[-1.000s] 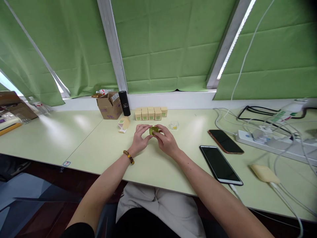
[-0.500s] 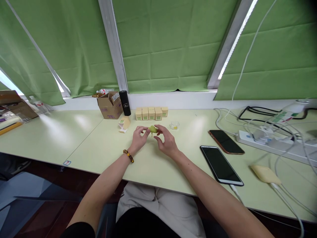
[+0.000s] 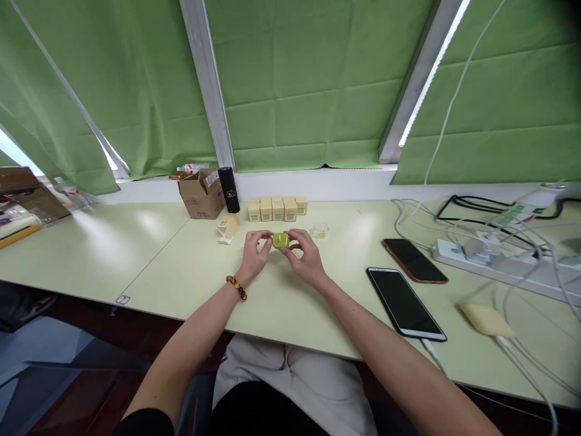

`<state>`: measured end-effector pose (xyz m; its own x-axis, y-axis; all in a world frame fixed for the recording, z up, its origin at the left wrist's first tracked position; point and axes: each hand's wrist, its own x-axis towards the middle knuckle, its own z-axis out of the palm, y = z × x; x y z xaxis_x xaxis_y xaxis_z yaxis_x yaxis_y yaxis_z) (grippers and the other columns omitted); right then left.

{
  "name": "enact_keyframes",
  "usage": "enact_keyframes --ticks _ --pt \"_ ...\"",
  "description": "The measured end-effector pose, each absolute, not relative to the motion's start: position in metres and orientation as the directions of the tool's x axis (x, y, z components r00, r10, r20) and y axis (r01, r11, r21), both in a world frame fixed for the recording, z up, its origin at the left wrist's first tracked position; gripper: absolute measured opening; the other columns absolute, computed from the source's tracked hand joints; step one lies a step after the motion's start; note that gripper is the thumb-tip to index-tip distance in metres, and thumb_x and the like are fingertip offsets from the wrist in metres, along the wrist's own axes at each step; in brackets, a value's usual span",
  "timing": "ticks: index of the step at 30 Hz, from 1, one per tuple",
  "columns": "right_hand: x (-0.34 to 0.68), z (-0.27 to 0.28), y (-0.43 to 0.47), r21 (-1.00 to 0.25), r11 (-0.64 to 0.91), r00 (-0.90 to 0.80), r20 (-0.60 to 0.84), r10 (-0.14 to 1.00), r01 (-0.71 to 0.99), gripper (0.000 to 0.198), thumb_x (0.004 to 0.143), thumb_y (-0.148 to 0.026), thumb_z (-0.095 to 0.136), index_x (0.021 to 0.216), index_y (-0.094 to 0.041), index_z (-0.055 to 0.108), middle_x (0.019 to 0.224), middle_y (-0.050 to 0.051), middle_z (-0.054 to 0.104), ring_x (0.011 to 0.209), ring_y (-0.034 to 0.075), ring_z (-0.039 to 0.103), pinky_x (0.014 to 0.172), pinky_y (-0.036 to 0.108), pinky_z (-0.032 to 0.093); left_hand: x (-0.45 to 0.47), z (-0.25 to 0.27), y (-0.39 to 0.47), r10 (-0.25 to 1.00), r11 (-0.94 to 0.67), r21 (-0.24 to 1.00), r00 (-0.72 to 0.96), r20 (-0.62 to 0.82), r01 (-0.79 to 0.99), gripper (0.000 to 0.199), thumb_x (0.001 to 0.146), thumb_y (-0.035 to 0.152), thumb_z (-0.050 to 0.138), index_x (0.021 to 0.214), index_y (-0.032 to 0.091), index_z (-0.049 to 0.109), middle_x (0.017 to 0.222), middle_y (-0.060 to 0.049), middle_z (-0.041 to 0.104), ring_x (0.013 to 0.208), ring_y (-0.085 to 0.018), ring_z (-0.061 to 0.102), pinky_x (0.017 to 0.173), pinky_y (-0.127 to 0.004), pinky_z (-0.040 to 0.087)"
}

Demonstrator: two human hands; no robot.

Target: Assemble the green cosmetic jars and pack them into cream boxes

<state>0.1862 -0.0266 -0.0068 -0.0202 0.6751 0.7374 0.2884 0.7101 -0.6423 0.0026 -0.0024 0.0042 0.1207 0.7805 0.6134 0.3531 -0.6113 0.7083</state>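
A small, glossy green block with rounded corners and a pale raised nub on its face point(image 3: 281, 240) is held up between my two hands above the table. My left hand point(image 3: 255, 254) pinches its left edge with thumb and fingertips. On the right edge, my right hand point(image 3: 307, 257) grips it the same way, thumb below and fingers above. Just beyond my right hand stands a small clear cup point(image 3: 320, 230) with something yellow inside. An opened small cardboard box point(image 3: 227, 228) lies tilted beyond my left hand.
Several small tan boxes point(image 3: 272, 209) stand in a row at the back, near a black cylinder point(image 3: 229, 190) and a brown carton point(image 3: 201, 195). To the right lie two phones point(image 3: 407, 303), a power strip point(image 3: 503, 266), cables and a cream-coloured charging device point(image 3: 486, 319).
The green block has been turned between my fingers, so its broad face with the nub now shows. Both hands stay in nearly the same place.
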Motion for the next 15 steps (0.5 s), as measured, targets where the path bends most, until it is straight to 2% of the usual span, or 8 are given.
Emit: enact_keyframes --ticks 2,4,7,11,13,15 --pt "0.187 -0.008 -0.025 -0.695 0.678 0.002 0.699 0.715 0.240 0.036 0.095 -0.041 0.071 0.128 -0.025 0.068 0.126 0.011 0.068 0.109 0.025 0.070 0.085 0.042 0.068 0.002 0.006 -0.005 0.722 -0.687 0.656 0.198 0.662 0.313 0.040 0.095 0.034 0.068 0.133 0.024 0.067 0.126 -0.011 0.072 0.124 -0.029 0.053 0.100 -0.046 0.048" --pt "0.187 -0.010 -0.024 -0.721 0.658 0.013 0.677 0.736 0.218 0.038 0.094 -0.043 0.073 0.128 -0.025 0.069 0.124 0.010 0.072 0.109 0.025 0.071 0.089 0.044 0.068 0.002 0.007 -0.006 0.675 -0.738 0.616 0.282 0.682 0.277 0.053 0.092 0.030 0.073 0.143 0.026 0.061 0.132 -0.011 0.070 0.128 -0.030 0.050 0.107 -0.050 0.046" --pt "0.187 -0.013 -0.022 -0.727 0.655 0.016 0.672 0.740 0.209 0.040 0.092 -0.043 0.074 0.128 -0.025 0.071 0.124 0.010 0.073 0.108 0.025 0.071 0.088 0.044 0.067 0.005 0.005 -0.004 0.677 -0.735 0.624 0.315 0.665 0.265 0.058 0.087 0.031 0.081 0.142 0.027 0.063 0.133 -0.012 0.070 0.128 -0.030 0.053 0.113 -0.052 0.044" --pt "0.189 -0.015 -0.019 -0.760 0.625 0.014 0.637 0.771 0.176 0.042 0.091 -0.046 0.075 0.127 -0.024 0.073 0.122 0.011 0.075 0.107 0.025 0.072 0.087 0.043 0.066 0.008 0.000 0.002 0.766 -0.641 0.728 0.266 0.585 0.242 0.048 0.086 0.038 0.084 0.131 0.027 0.072 0.133 -0.012 0.070 0.125 -0.028 0.060 0.109 -0.048 0.048" --pt "0.192 -0.016 -0.017 -0.786 0.597 0.021 0.607 0.794 0.161 0.043 0.092 -0.047 0.073 0.128 -0.024 0.072 0.119 0.011 0.077 0.107 0.026 0.073 0.088 0.044 0.064 0.008 -0.003 0.007 0.810 -0.571 0.806 0.267 0.522 0.157 0.049 0.086 0.040 0.084 0.130 0.024 0.072 0.133 -0.013 0.070 0.119 -0.027 0.064 0.106 -0.046 0.050" --pt "0.197 -0.018 -0.013 -0.798 0.573 0.066 0.592 0.803 0.188 0.041 0.096 -0.046 0.068 0.129 -0.023 0.069 0.117 0.011 0.078 0.107 0.026 0.073 0.089 0.044 0.063 0.007 -0.005 0.012 0.844 -0.477 0.879 0.274 0.461 -0.007 0.056 0.083 0.041 0.085 0.133 0.021 0.069 0.134 -0.014 0.071 0.117 -0.026 0.067 0.106 -0.044 0.051"
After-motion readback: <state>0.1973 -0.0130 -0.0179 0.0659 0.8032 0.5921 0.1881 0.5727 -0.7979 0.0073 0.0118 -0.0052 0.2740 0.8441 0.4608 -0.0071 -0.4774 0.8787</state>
